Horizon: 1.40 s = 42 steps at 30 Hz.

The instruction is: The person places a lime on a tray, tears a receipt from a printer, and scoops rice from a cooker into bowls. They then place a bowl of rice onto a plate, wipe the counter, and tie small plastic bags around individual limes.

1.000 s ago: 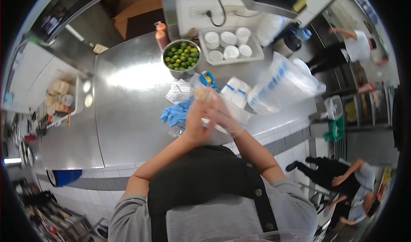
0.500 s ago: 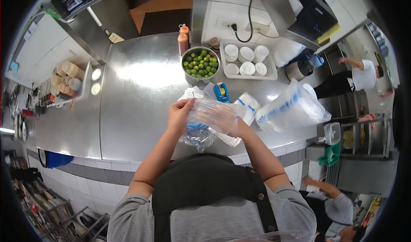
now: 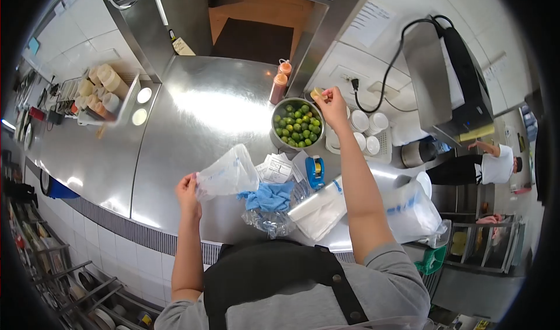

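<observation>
Clear bag [image 3: 224, 175] pinched in left hand [image 3: 188, 191] grip; right hand [image 3: 333, 103] grip clamps yellowish piece [image 3: 317, 92] over lime bowl [image 3: 274, 137]; loose pinch may drop it.

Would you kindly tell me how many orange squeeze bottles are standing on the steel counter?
2. The nearer squeeze bottle stands just left of the lime bowl; the farther squeeze bottle is directly behind it, by the wall corner. None seems hidden.

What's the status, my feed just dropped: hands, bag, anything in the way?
Left hand pinches clear bag above counter. Right hand holds small yellowish piece beside lime bowl. Blue cloth, bag stack between hands; nothing blocking.
</observation>
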Motion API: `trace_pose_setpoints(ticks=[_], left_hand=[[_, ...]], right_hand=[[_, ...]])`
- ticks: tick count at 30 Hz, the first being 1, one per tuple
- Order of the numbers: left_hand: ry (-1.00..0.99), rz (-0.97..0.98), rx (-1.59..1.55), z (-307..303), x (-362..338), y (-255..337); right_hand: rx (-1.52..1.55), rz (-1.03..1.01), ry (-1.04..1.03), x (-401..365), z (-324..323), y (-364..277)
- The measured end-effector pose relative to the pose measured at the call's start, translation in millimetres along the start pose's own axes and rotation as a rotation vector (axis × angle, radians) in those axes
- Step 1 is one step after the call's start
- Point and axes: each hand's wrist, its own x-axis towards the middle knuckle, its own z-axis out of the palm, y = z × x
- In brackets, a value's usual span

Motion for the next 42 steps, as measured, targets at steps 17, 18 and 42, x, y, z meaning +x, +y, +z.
trace_pose_setpoints(ticks=[17, 18, 42], left_hand=[[0.027, -0.004, 0.110, 17, 16, -17], [0.013, 0.020, 0.118, 20, 16, -15], [-0.478, -0.311, 0.170, 100, -88, -49]], right_hand=[[-0.561, -0.458, -0.145, 48, 20, 68], [-0.574, -0.466, -0.142, 48, 20, 71], [-0.257, -0.379, -0.341, -302, -51, -77]])
